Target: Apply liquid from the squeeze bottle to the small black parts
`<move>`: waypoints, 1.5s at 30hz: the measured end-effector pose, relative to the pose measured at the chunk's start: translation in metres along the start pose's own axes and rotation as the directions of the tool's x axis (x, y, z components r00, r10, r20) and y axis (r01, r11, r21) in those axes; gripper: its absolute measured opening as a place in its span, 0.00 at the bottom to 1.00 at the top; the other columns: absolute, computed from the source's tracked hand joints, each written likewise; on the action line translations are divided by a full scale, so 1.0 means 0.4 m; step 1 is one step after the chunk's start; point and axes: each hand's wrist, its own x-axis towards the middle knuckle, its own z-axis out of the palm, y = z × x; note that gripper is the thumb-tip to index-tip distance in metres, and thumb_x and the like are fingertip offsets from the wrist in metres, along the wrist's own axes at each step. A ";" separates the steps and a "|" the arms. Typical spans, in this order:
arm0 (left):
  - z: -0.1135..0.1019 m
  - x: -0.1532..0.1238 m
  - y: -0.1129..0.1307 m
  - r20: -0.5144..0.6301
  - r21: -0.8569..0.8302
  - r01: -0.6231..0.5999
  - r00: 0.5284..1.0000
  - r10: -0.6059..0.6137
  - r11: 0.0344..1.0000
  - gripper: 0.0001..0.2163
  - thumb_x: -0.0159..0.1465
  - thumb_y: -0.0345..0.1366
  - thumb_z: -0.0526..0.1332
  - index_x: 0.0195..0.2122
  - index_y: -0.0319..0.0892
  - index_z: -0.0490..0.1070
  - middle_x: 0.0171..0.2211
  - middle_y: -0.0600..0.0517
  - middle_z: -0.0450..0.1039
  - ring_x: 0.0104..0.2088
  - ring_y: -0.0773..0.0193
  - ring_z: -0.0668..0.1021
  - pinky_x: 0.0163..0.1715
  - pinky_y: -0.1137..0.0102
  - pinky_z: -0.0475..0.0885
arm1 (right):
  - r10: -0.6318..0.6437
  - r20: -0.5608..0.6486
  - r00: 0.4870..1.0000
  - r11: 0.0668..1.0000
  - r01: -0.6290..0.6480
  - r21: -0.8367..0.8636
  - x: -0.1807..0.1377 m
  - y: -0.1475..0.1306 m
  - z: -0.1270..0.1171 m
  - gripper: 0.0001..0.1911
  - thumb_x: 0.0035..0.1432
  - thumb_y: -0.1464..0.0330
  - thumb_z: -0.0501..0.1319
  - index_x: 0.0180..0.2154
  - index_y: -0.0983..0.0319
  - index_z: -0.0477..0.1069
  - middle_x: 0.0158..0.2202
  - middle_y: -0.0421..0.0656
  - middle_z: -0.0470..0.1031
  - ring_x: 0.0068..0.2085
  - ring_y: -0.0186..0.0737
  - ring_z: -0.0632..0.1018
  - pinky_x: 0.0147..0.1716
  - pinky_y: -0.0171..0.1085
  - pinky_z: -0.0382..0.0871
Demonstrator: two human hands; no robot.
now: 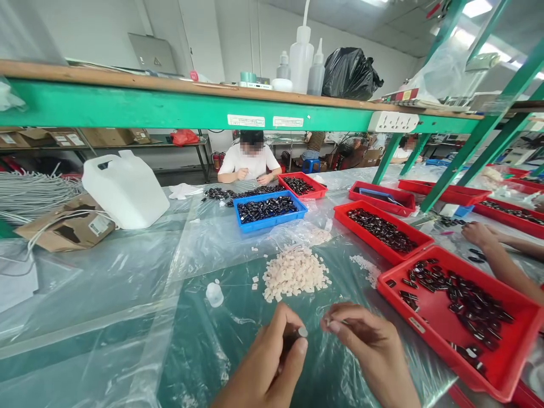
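Observation:
My left hand (272,362) is low in the middle, fingers pinched around a small dark part with a pale cap (297,334). Beside it, my right hand (369,348) is pinched too, thumb and forefinger pressed on something tiny that I cannot make out. Just beyond both hands lies a heap of small white pieces (294,273) on the plastic-covered table. A red tray (501,368) with several small black parts (463,300) sits to the right of my right hand.
More red trays (344,212) and a blue tray (297,218) of black parts stand farther back. A white jug (125,190) and a cardboard box (66,229) are at left. A person sits across the table; another person's arm (497,255) reaches in at right. A green shelf (127,107) runs overhead.

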 end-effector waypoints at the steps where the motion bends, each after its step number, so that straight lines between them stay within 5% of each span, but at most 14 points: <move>1: -0.005 -0.004 0.006 0.033 -0.039 0.015 0.999 -0.013 0.999 0.15 0.75 0.52 0.47 0.41 0.48 0.61 0.31 0.58 0.56 0.29 0.61 0.60 0.31 0.67 0.57 | -0.038 -0.024 0.999 0.999 0.039 0.028 -0.004 -0.018 0.018 0.02 0.63 0.68 0.70 0.38 0.55 0.80 0.34 0.40 0.85 0.35 0.38 0.86 0.35 0.29 0.82; 6: -0.021 -0.012 0.002 0.104 -0.166 0.047 0.994 -0.030 0.985 0.17 0.75 0.56 0.49 0.42 0.47 0.62 0.33 0.57 0.57 0.32 0.61 0.63 0.34 0.67 0.59 | -0.190 -0.112 0.975 0.977 0.199 0.071 -0.022 -0.047 0.082 0.17 0.61 0.76 0.69 0.48 0.51 0.76 0.36 0.36 0.85 0.38 0.34 0.86 0.41 0.28 0.82; 14: -0.034 -0.006 -0.017 0.189 -0.226 0.040 0.982 0.004 0.973 0.21 0.73 0.61 0.49 0.40 0.47 0.59 0.30 0.59 0.55 0.26 0.64 0.58 0.27 0.69 0.56 | -0.280 -0.113 0.953 0.959 0.282 0.000 -0.014 -0.061 0.090 0.17 0.59 0.81 0.67 0.46 0.56 0.76 0.35 0.37 0.85 0.36 0.33 0.86 0.40 0.26 0.82; 24: -0.028 -0.004 -0.022 0.173 -0.307 -0.099 0.972 0.158 0.946 0.19 0.75 0.57 0.50 0.38 0.46 0.59 0.32 0.56 0.58 0.33 0.63 0.63 0.32 0.69 0.58 | -0.481 0.044 0.875 0.874 0.483 -0.055 0.000 -0.081 0.063 0.23 0.54 0.88 0.63 0.48 0.62 0.75 0.37 0.43 0.84 0.38 0.40 0.86 0.36 0.34 0.84; 31: -0.032 -0.012 -0.011 0.135 -0.299 -0.086 0.982 0.131 0.950 0.21 0.73 0.60 0.53 0.36 0.47 0.58 0.29 0.56 0.59 0.32 0.62 0.65 0.29 0.69 0.56 | -0.571 0.027 0.821 0.815 0.570 -0.107 -0.015 -0.074 0.068 0.25 0.53 0.88 0.63 0.50 0.64 0.76 0.37 0.45 0.85 0.38 0.43 0.86 0.34 0.36 0.85; 35: -0.030 -0.014 -0.015 0.140 -0.297 -0.093 0.980 0.140 0.950 0.21 0.72 0.60 0.52 0.36 0.47 0.58 0.30 0.56 0.58 0.33 0.62 0.64 0.29 0.70 0.56 | -0.483 0.080 0.872 0.863 0.490 -0.124 -0.025 -0.076 0.068 0.26 0.55 0.86 0.65 0.51 0.58 0.74 0.37 0.42 0.84 0.38 0.43 0.85 0.35 0.37 0.84; 41: -0.028 -0.021 -0.029 0.165 -0.424 -0.032 0.980 0.112 0.905 0.21 0.72 0.59 0.55 0.38 0.46 0.59 0.28 0.60 0.53 0.25 0.68 0.54 0.24 0.70 0.51 | -0.423 0.211 0.881 0.889 0.449 -0.093 -0.014 -0.081 0.053 0.23 0.57 0.84 0.65 0.49 0.57 0.73 0.39 0.42 0.84 0.40 0.41 0.85 0.38 0.37 0.83; 45: -0.023 -0.014 -0.044 0.180 -0.638 -0.083 0.950 0.253 0.765 0.17 0.74 0.53 0.57 0.39 0.45 0.60 0.24 0.62 0.53 0.22 0.71 0.55 0.23 0.72 0.51 | -0.360 0.102 0.927 0.932 0.353 0.081 -0.027 -0.070 0.071 0.24 0.58 0.80 0.66 0.54 0.55 0.73 0.42 0.42 0.85 0.42 0.43 0.86 0.41 0.39 0.85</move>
